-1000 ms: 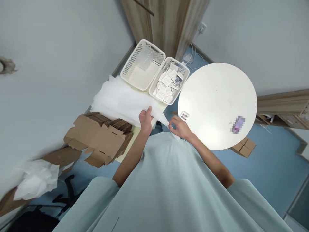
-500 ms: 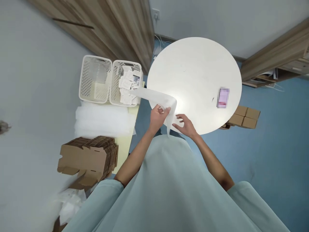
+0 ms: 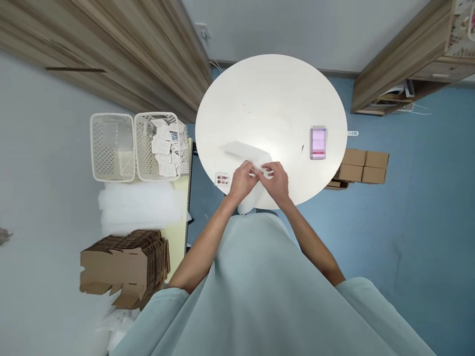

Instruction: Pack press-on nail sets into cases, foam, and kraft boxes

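A thin, translucent white packing sheet [image 3: 247, 150] lies slanted over the near side of the round white table [image 3: 274, 89], one end hanging down by the near edge. My left hand [image 3: 243, 182] is closed, pinching the sheet at its middle. Right beside it, my right hand [image 3: 276, 183] has its fingertips bent onto the same part of the sheet, almost meeting the left fingers. What lies under the fingertips is hidden. A small clear case [image 3: 222, 179] with reddish-brown pieces sits left of my left hand. A phone with a blurred screen [image 3: 318, 143] rests on the table's right side.
To the left, a side table carries two white baskets [image 3: 113, 116], one with white cards [image 3: 162, 146], a stack of white foam sheets [image 3: 139, 202] and flattened cardboard boxes [image 3: 115, 269]. Closed brown boxes [image 3: 363, 165] stand right of the table. Wooden cabinets flank the back wall.
My right hand has moved in from open beside the sheet to grip it next to my left hand. The sheet has come down onto the table. The view has shifted, and the small case now shows.
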A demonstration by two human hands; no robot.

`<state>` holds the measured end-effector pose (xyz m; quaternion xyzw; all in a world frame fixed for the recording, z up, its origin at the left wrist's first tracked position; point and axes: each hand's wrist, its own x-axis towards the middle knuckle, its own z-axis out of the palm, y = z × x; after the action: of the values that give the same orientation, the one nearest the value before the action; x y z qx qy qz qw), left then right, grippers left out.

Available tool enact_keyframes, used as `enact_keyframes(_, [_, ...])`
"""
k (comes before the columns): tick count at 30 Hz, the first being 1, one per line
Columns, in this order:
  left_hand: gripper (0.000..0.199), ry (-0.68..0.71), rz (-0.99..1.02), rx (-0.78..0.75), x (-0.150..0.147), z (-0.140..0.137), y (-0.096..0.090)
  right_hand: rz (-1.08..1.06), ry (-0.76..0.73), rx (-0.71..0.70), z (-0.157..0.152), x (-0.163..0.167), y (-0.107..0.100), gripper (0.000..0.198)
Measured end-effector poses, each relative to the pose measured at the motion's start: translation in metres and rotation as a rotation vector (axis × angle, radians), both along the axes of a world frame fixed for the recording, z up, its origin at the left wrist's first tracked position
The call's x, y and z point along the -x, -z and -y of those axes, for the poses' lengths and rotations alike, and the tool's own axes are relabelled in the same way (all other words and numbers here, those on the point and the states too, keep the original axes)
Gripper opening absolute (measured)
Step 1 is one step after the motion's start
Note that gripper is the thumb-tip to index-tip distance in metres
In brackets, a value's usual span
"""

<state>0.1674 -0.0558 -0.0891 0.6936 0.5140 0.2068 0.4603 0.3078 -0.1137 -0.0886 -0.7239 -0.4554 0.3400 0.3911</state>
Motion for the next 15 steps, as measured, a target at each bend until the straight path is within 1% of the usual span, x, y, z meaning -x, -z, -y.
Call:
enact_keyframes(3, [0.015,-0.002,0.057,0.100,-0.006,0.001,0.003,-0.155,0.037,-0.013,-0.002,-0.002,0.001,0.032])
enact_keyframes(4, [0.016,-0.009,0.084,0.144,-0.007,0.001,0.003,-0.201,0.047,-0.019,-0.003,-0.004,0.002,0.033])
enact_keyframes(7, [0.029,-0.040,0.159,0.257,-0.006,0.001,0.005,-0.321,0.040,-0.005,-0.007,-0.012,0.003,0.035])
enact_keyframes(9, [0.036,-0.068,0.184,0.291,-0.004,0.000,0.006,-0.387,0.021,0.009,-0.009,-0.017,0.006,0.037])
enact_keyframes(12, [0.042,-0.132,0.216,0.324,-0.002,-0.005,0.008,-0.489,0.043,0.023,-0.012,-0.022,0.016,0.038])
enact_keyframes(15, [0.042,-0.269,0.255,0.409,0.002,-0.011,0.011,-0.534,0.158,0.036,-0.018,-0.028,0.034,0.036])
